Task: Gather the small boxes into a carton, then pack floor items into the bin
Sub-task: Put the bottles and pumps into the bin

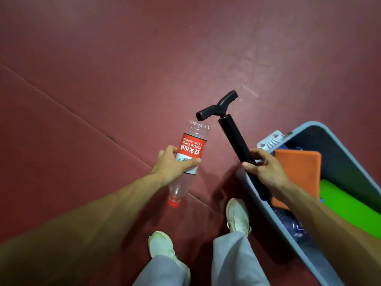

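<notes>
My left hand (173, 165) grips an empty clear plastic bottle (189, 149) with a red label, held upside down so its red cap points toward the floor. My right hand (266, 168) is closed around the barrel of a black hand pump (233, 135) with a T-shaped handle, tilted up to the left. The pump's lower end hangs over the near rim of the grey bin (338, 141) at the right. Inside the bin lie an orange pad (296, 162), a green roll (348, 207) and a white plastic piece (270, 140).
The floor (123, 69) is dark red with a seam running diagonally from the left edge to below the bottle. My two white shoes (237, 215) and grey trouser legs stand just left of the bin. Crumpled bluish plastic lies in the bin's near corner.
</notes>
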Demonstrator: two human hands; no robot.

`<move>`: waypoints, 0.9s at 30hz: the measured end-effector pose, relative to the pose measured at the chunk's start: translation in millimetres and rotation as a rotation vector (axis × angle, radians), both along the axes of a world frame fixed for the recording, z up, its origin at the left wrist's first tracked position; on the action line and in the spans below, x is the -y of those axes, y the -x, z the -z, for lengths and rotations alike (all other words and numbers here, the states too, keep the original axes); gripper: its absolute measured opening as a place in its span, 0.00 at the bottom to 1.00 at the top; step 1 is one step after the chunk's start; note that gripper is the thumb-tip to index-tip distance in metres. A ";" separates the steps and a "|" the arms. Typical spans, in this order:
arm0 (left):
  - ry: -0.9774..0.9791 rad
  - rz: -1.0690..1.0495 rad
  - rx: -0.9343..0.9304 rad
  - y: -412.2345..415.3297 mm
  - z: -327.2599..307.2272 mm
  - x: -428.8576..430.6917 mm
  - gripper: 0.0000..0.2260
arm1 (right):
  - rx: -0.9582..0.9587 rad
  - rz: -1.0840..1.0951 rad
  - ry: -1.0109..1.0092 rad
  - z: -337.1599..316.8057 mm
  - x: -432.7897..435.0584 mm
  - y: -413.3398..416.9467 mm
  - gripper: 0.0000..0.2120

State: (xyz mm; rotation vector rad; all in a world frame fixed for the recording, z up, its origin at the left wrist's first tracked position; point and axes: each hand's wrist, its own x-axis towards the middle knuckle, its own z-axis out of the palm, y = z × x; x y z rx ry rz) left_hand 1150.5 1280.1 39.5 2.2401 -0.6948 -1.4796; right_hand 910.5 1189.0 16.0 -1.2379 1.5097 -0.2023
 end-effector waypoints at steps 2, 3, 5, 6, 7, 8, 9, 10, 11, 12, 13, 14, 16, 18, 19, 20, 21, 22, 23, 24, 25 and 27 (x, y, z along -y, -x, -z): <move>-0.006 0.023 -0.019 32.9 -1.3 0.0 0.42 | 0.023 0.053 0.013 -12.4 -6.1 49.5 0.13; -0.018 0.022 -0.030 51.1 -1.0 0.9 0.42 | 0.018 0.077 0.017 -16.5 -8.7 75.5 0.13; -0.035 0.040 -0.055 89.8 0.6 3.7 0.40 | -0.021 0.122 0.019 -18.3 -13.9 129.6 0.14; -0.040 0.052 -0.065 110.0 1.9 4.5 0.38 | -0.041 0.157 0.018 -15.8 -17.0 158.3 0.14; -0.043 0.059 -0.068 130.5 4.4 5.7 0.35 | -0.061 0.198 0.016 -14.6 -19.2 185.7 0.14; -0.046 0.063 -0.063 149.6 8.3 7.1 0.32 | -0.083 0.227 0.014 -12.6 -21.6 210.8 0.14; -0.047 0.065 -0.056 168.3 12.5 8.5 0.30 | -0.121 0.243 0.005 -9.0 -25.2 235.8 0.14; -0.048 0.069 -0.054 188.0 15.5 10.3 0.28 | -0.165 0.256 -0.002 -6.3 -30.2 259.9 0.15; -0.044 0.063 -0.060 207.8 17.8 12.8 0.26 | -0.205 0.261 -0.015 -4.8 -36.1 282.9 0.15; -0.034 0.043 -0.066 226.6 20.2 16.1 0.25 | -0.218 0.261 -0.028 0.3 -41.7 304.2 0.15; -0.023 0.022 -0.064 244.9 22.5 20.1 0.24 | -0.227 0.241 -0.054 6.6 -47.4 322.7 0.15; -0.014 0.010 -0.055 261.5 24.8 23.5 0.23 | -0.226 0.218 -0.083 14.6 -54.3 339.5 0.15; -0.003 -0.010 -0.050 292.4 29.9 28.5 0.19 | -0.252 0.160 -0.126 31.5 -67.2 366.0 0.16; -0.013 0.005 -0.056 317.7 37.3 29.1 0.17 | -0.278 0.087 -0.145 46.8 -76.4 381.2 0.17; -0.019 0.027 -0.046 327.8 40.2 28.6 0.16 | -0.288 0.044 -0.150 55.0 -79.8 384.2 0.19; -0.012 0.038 -0.028 336.0 43.3 28.7 0.14 | -0.292 0.004 -0.154 63.1 -82.1 385.0 0.21; 0.003 0.024 -0.006 343.0 46.7 29.3 0.14 | -0.308 -0.038 -0.156 70.6 -83.6 384.9 0.22; 0.019 -0.010 0.016 348.9 49.4 30.4 0.14 | -0.332 -0.085 -0.152 78.7 -85.9 384.6 0.23; 0.029 -0.050 0.043 354.0 51.0 32.1 0.16 | -0.358 -0.136 -0.145 84.5 -89.0 381.7 0.23; 0.035 -0.081 0.069 358.1 52.7 33.9 0.18 | -0.361 -0.169 -0.127 90.9 -93.1 378.7 0.24; 0.039 -0.097 0.085 362.7 54.1 36.4 0.20 | -0.351 -0.182 -0.116 96.5 -97.4 375.2 0.26; 0.040 -0.093 0.096 370.2 56.0 40.2 0.21 | -0.292 -0.158 -0.122 104.7 -103.1 365.7 0.27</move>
